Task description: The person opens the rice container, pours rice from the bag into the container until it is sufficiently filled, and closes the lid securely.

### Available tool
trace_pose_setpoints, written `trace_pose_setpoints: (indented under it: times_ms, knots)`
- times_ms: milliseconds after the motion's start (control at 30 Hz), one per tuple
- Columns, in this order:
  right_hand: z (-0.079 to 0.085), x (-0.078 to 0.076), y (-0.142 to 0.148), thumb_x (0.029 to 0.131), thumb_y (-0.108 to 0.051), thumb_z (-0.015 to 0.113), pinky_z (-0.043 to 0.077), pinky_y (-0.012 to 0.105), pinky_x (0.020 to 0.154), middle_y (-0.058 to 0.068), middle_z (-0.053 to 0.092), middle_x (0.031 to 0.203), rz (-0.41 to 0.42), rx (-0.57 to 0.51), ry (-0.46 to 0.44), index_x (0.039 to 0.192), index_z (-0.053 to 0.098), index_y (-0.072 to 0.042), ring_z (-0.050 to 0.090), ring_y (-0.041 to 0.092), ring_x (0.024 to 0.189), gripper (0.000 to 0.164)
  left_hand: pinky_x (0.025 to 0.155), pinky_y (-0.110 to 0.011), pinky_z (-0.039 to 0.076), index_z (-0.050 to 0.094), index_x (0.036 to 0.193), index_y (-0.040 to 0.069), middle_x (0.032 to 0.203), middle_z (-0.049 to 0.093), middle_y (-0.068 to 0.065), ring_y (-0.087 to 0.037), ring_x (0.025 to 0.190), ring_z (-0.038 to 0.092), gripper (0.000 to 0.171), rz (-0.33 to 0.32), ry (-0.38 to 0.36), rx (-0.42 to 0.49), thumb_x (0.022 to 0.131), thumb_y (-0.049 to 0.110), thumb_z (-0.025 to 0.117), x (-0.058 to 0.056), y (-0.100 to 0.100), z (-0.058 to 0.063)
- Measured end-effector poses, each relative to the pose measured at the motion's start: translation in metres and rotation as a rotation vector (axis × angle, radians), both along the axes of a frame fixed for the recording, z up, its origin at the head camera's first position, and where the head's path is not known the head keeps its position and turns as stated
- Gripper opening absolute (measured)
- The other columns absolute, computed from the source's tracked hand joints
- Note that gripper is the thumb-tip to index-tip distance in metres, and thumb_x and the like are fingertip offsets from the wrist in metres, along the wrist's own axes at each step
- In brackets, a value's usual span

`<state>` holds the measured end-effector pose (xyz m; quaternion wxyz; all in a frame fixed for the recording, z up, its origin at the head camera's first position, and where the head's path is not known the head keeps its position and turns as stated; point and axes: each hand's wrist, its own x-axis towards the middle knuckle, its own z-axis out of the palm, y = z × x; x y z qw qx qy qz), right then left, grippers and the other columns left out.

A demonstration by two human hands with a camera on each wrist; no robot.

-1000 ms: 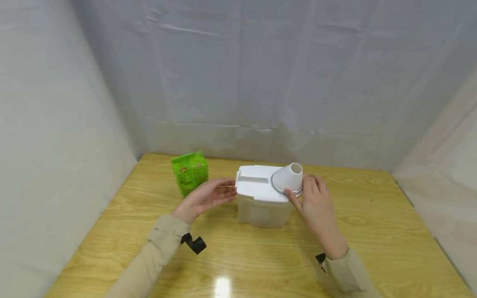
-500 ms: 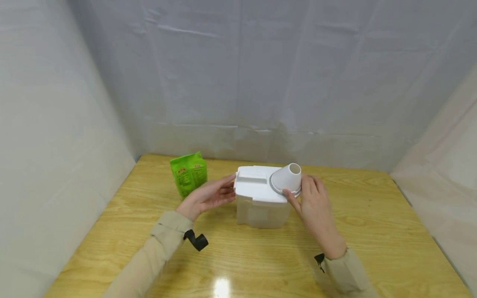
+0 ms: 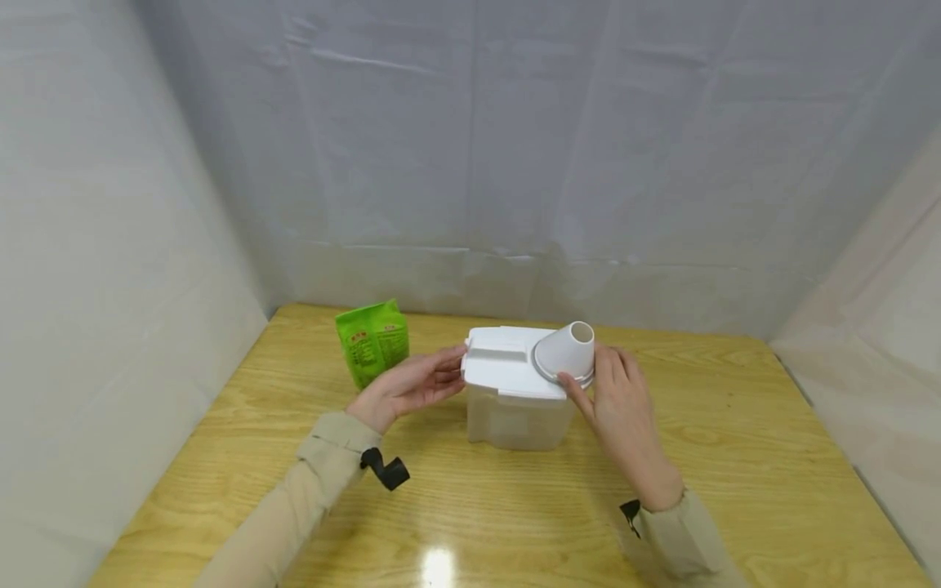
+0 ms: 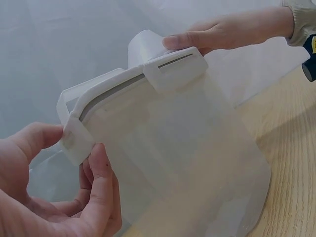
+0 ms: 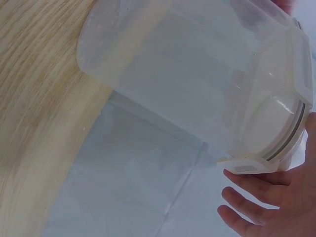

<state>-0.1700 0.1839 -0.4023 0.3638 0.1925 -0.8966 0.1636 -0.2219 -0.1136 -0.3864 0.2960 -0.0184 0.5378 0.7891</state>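
A clear plastic storage box (image 3: 518, 422) stands upright on the table. Its white lid (image 3: 507, 378) carries a tapered white cup (image 3: 562, 357) at the right end, with a round opening on top. At the lid's left end, my left hand (image 3: 412, 385) pinches a white side latch (image 4: 78, 142) between thumb and fingers. My right hand (image 3: 625, 412) grips the lid's right end, thumb by the cup's base. In the right wrist view its fingertips (image 5: 234, 173) lie at the latch on that end. Nothing shows through the box's walls as contents.
A green printed bag (image 3: 373, 343) stands behind my left hand, left of the box. The wooden table (image 3: 500, 514) has pale sheets (image 3: 515, 163) hung behind it and at both sides.
My left hand has closed in on the box's left end, and its fingers are now at the latch. The right hand keeps its hold; the box stays put.
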Motion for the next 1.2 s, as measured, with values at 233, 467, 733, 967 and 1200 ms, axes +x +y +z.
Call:
trace_pose_setpoints:
  times_ms: [233,467,733,967,1200]
  knots:
    - [0.001,-0.001,-0.001,0.102,-0.065,0.03,0.048,0.054,0.092,0.029,0.062,0.104,0.002,-0.004,-0.014,0.126,0.051,0.015,0.056,0.045,0.101,0.086,0.079,-0.017,0.057,0.059,0.111,0.003,0.098,0.065,-0.004,-0.01,0.086,0.065,0.019,0.01,-0.021,0.004,0.106,0.021,0.052,-0.003,0.001,-0.003]
    - [0.0,-0.002,-0.002,0.102,-0.065,0.029,0.048,0.054,0.092,0.029,0.063,0.104,0.003,-0.002,-0.015,0.127,0.051,0.015,0.056,0.045,0.101,0.087,0.069,-0.013,0.054,0.067,0.099,0.005,0.096,0.063,-0.008,-0.01,0.079,0.061,0.013,0.096,-0.042,0.023,0.103,0.011,0.056,-0.003,0.002,0.004]
    - [0.0,-0.004,-0.005,0.102,-0.065,0.03,0.048,0.053,0.092,0.029,0.062,0.104,0.006,-0.002,-0.011,0.126,0.051,0.015,0.056,0.045,0.101,0.086,0.079,-0.017,0.055,0.065,0.11,0.007,0.101,0.066,-0.003,-0.009,0.088,0.064,0.014,0.027,-0.003,0.035,0.106,0.013,0.052,-0.004,-0.011,0.003]
    - [0.001,-0.005,-0.006,0.102,-0.064,0.03,0.048,0.053,0.092,0.028,0.062,0.104,0.01,-0.009,-0.006,0.125,0.052,0.015,0.056,0.044,0.1,0.084,0.1,-0.031,0.052,0.06,0.123,0.003,0.113,0.065,-0.004,-0.014,0.104,0.063,0.024,0.06,0.082,-0.081,0.107,0.018,0.052,0.001,-0.02,0.002]
    - [0.0,-0.005,-0.005,0.102,-0.065,0.03,0.048,0.053,0.093,0.028,0.061,0.103,0.008,-0.025,-0.01,0.123,0.052,0.014,0.056,0.045,0.102,0.085,0.112,-0.042,0.043,0.047,0.143,-0.006,0.125,0.062,-0.004,-0.022,0.12,0.056,0.044,0.037,0.223,-0.144,0.108,0.021,0.048,0.004,-0.024,0.003]
